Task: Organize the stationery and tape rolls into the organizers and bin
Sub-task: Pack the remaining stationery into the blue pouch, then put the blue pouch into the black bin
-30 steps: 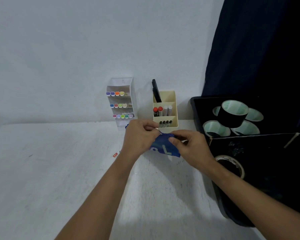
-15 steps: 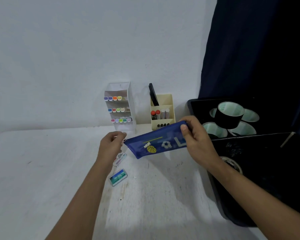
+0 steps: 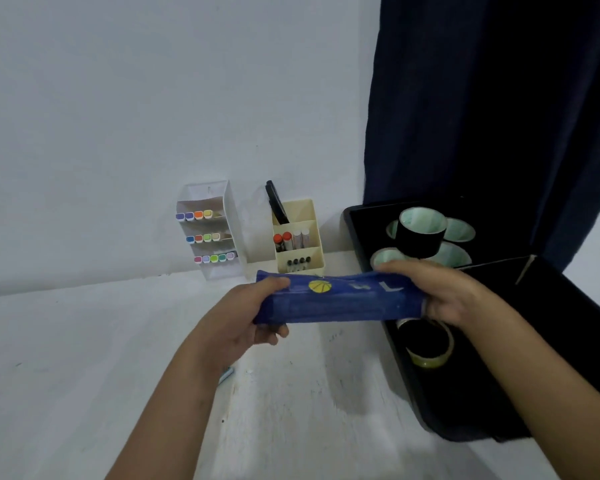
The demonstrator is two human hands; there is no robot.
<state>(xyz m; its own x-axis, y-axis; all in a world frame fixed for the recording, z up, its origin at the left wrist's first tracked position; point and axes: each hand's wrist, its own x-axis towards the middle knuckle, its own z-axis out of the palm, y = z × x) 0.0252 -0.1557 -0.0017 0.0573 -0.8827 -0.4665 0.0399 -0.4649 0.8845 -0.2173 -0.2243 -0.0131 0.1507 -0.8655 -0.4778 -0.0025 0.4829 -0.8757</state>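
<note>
A blue pencil pouch point(image 3: 336, 301) with a yellow ball print is held level above the table, stretched between both hands. My left hand point(image 3: 246, 315) grips its left end and my right hand point(image 3: 440, 292) grips its right end. Behind it stand a white tiered organizer point(image 3: 219, 233) with rows of coloured markers and a cream organizer point(image 3: 297, 237) with pens and a black tool. A black bin point(image 3: 368, 244) at the right holds several tape rolls, one black roll point(image 3: 421, 233) stacked on top. Another roll point(image 3: 428, 341) lies in the nearer black box.
A small light-blue item point(image 3: 226, 374) peeks out on the white table point(image 3: 84, 341) under my left forearm. A dark curtain point(image 3: 482, 98) hangs at the right behind the bin. The white wall stands close behind the organizers.
The pouch was bunched between both hands, then pulled out long; now it is held level and turned. My left hand has come back to grip its left end. Small items dropped onto the table.
</note>
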